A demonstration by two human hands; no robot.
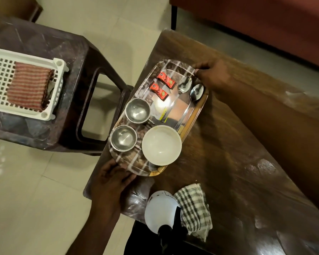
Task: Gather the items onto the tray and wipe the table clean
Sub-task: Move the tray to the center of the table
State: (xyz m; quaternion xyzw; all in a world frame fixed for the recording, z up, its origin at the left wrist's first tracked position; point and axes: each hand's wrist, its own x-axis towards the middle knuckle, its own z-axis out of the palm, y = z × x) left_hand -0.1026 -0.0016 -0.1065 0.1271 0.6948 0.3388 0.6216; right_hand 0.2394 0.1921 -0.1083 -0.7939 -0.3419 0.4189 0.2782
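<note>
A patterned oval tray (131,162) lies at the left edge of the brown wooden table (228,162). On it stand two steel cups (138,110) (123,138), a white bowl (161,145), two red sachets (165,79) (158,91) and two spoons (185,85) (196,92). My left hand (112,178) grips the tray's near end. Its far end is held by my right hand (213,75). A checked cloth (193,208) and a white spray bottle (160,212) rest on the table near me.
To the left stands a dark plastic chair (66,57) carrying a white slotted basket (26,56) with a red striped cloth (29,85) in it. Tiled floor lies between chair and table. A red-brown sofa (256,21) runs along the far right.
</note>
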